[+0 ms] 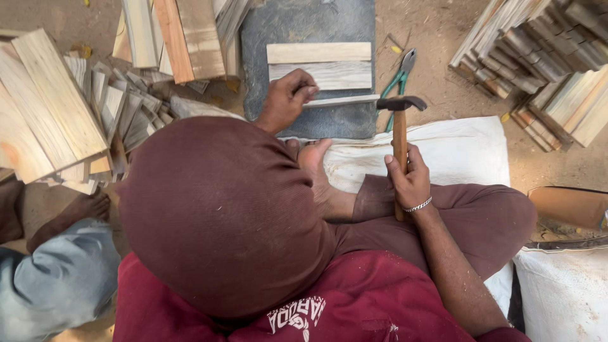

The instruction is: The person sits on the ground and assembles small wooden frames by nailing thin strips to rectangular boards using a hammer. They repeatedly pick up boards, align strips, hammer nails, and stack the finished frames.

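Observation:
My left hand (286, 99) pinches the end of a thin wooden strip (345, 101) that lies across a dark flat slab (304, 25). Just beyond the strip, two pale wooden slats (318, 65) rest side by side on the slab. My right hand (408, 180), with a silver bracelet on the wrist, grips the wooden handle of a hammer (400, 126). The hammer stands upright, and its dark head hovers at the strip's right end. My raised knee in brown cloth (221, 209) fills the middle and hides part of the slab's near edge.
Green-handled pliers (398, 81) lie on the dirt right of the slab. Stacks of wooden slats sit at the right (538, 57), the left (44, 107) and the top (183, 38). I sit on a white sack (462, 152). Another person's bare foot (82, 209) and grey trouser leg are at the left.

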